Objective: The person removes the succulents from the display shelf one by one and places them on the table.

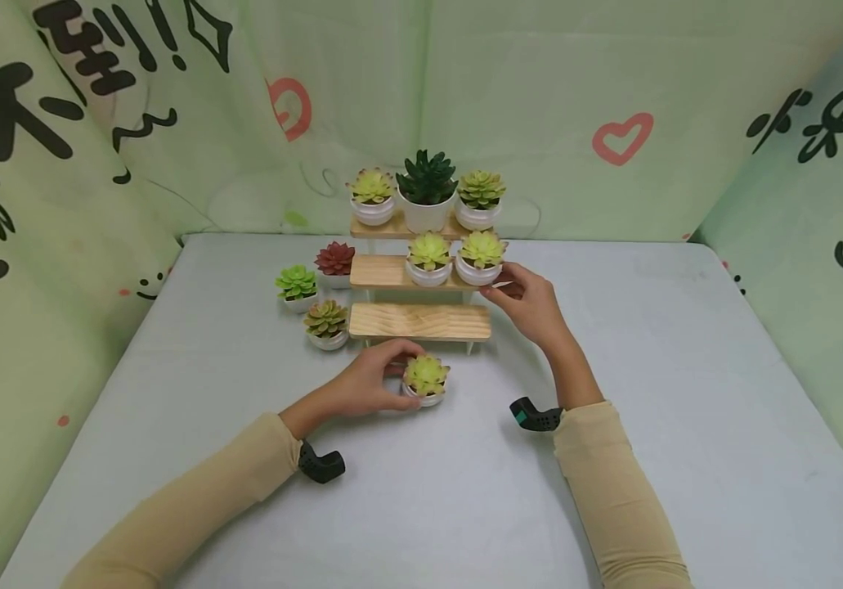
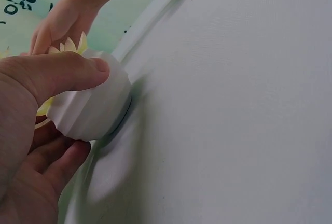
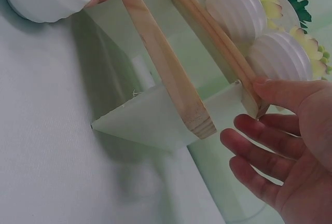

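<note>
My left hand (image 1: 368, 384) grips a small yellow-green potted succulent (image 1: 426, 376) in front of the stepped wooden stand (image 1: 421, 321). In the left wrist view, the thumb presses the ribbed white pot (image 2: 98, 99) and the fingers lie on its other side. My right hand (image 1: 531, 307) is at the right end of the middle shelf (image 1: 379, 272), beside a yellow succulent (image 1: 482, 252). The right wrist view has its thumb at the shelf end, close to the pot (image 3: 282, 55), with the other fingers loosely spread. Another yellow succulent (image 1: 428, 254) stands left of that one.
On the top shelf, a dark green succulent (image 1: 427, 184) stands between two smaller ones. Left of the stand are a red succulent (image 1: 335, 260), a bright green one (image 1: 297, 284) and an olive-green one (image 1: 326, 321). A printed green curtain (image 1: 539, 98) hangs behind the white table (image 1: 686, 393).
</note>
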`<action>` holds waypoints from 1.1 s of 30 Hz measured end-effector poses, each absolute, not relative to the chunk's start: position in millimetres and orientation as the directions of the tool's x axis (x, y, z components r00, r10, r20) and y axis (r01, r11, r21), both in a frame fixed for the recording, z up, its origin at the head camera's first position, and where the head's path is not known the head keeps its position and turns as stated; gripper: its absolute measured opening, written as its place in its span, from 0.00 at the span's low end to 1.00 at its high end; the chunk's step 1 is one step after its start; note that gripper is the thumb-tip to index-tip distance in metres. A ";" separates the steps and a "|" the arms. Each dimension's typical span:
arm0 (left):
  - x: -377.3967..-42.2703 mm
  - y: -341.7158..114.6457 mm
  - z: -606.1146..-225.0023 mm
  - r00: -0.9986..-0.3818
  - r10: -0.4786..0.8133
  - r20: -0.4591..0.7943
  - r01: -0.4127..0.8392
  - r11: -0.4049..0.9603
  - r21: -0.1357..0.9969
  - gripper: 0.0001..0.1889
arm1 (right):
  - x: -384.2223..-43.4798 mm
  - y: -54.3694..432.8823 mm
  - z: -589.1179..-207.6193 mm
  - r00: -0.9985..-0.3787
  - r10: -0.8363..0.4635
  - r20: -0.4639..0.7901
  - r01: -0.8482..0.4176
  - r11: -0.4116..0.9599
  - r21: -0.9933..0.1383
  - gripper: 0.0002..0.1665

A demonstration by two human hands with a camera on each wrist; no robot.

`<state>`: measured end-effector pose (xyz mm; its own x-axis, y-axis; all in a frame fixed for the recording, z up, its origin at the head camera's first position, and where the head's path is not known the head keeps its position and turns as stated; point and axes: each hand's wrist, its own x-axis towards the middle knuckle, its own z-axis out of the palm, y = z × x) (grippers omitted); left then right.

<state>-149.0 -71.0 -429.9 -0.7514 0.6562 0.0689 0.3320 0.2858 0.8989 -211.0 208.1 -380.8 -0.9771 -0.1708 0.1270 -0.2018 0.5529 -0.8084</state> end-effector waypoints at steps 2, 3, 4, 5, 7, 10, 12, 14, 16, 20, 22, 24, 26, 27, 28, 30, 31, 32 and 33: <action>-149.4 -68.3 -430.5 -0.750 0.657 0.072 0.337 0.286 0.897 0.31 | -210.9 207.9 -380.4 -0.977 -0.171 0.128 -0.202 0.552 -0.809 0.28; -149.5 -66.9 -430.7 -0.749 0.658 0.077 0.342 0.285 0.895 0.31 | -210.9 208.0 -380.4 -0.977 -0.170 0.127 -0.201 0.551 -0.810 0.27; -149.5 -65.5 -430.8 -0.750 0.657 0.078 0.347 0.290 0.892 0.31 | -211.0 207.9 -380.3 -0.977 -0.170 0.126 -0.200 0.551 -0.810 0.27; -149.6 -64.1 -431.0 -0.749 0.657 0.082 0.352 0.290 0.890 0.31 | -211.0 208.0 -380.3 -0.978 -0.169 0.124 -0.198 0.552 -0.810 0.27; -149.5 -61.2 -431.0 -0.751 0.655 0.089 0.361 0.294 0.885 0.31 | -211.0 208.1 -380.3 -0.979 -0.165 0.119 -0.192 0.554 -0.810 0.28; -149.2 -57.4 -429.4 -0.753 0.651 0.090 0.365 0.300 0.881 0.32 | -211.0 208.1 -380.4 -0.980 -0.163 0.114 -0.187 0.554 -0.811 0.28; -149.2 -54.9 -428.6 -0.755 0.650 0.085 0.360 0.303 0.882 0.32 | -211.1 207.9 -380.4 -0.980 -0.163 0.116 -0.188 0.553 -0.812 0.28; -149.3 -52.6 -427.9 -0.756 0.650 0.079 0.358 0.309 0.881 0.32 | -211.2 207.7 -380.5 -0.979 -0.164 0.118 -0.190 0.552 -0.812 0.28; -149.8 -50.2 -428.2 -0.755 0.652 0.075 0.358 0.314 0.879 0.32 | -211.4 207.5 -380.7 -0.979 -0.164 0.120 -0.192 0.553 -0.811 0.28; -150.3 -45.6 -428.9 -0.754 0.652 0.082 0.366 0.313 0.876 0.32 | -211.8 207.4 -380.5 -0.980 -0.162 0.118 -0.189 0.553 -0.811 0.27; -150.1 -43.2 -428.7 -0.755 0.650 0.087 0.369 0.311 0.876 0.32 | -211.9 207.4 -380.2 -0.980 -0.160 0.115 -0.186 0.555 -0.811 0.27; -149.7 -40.8 -428.0 -0.758 0.647 0.088 0.367 0.311 0.876 0.32 | -212.0 207.6 -380.2 -0.981 -0.159 0.113 -0.183 0.556 -0.811 0.27; -149.3 -38.3 -427.1 -0.760 0.644 0.082 0.363 0.316 0.877 0.32 | -212.1 207.7 -380.2 -0.981 -0.159 0.111 -0.183 0.558 -0.810 0.27; -149.0 -37.1 -426.6 -0.760 0.644 0.080 0.361 0.317 0.877 0.32 | -212.1 207.8 -380.2 -0.981 -0.160 0.111 -0.183 0.558 -0.809 0.27; -148.9 -35.9 -426.2 -0.761 0.644 0.078 0.359 0.317 0.878 0.32 | -212.0 207.8 -380.1 -0.981 -0.161 0.111 -0.183 0.558 -0.810 0.27; -148.6 -33.4 -425.7 -0.760 0.645 0.075 0.359 0.321 0.876 0.32 | -211.7 207.8 -380.1 -0.981 -0.161 0.110 -0.183 0.557 -0.810 0.27; -148.3 -32.4 -425.6 -0.760 0.645 0.075 0.361 0.323 0.875 0.32 | -211.6 207.8 -380.1 -0.981 -0.162 0.111 -0.184 0.556 -0.811 0.27; -148.1 -31.3 -425.5 -0.761 0.644 0.076 0.363 0.325 0.873 0.32 | -211.4 207.8 -380.3 -0.981 -0.162 0.111 -0.183 0.556 -0.811 0.27; -148.0 -30.3 -425.5 -0.761 0.644 0.077 0.364 0.326 0.872 0.32 | -211.2 207.8 -380.2 -0.981 -0.161 0.112 -0.184 0.556 -0.810 0.27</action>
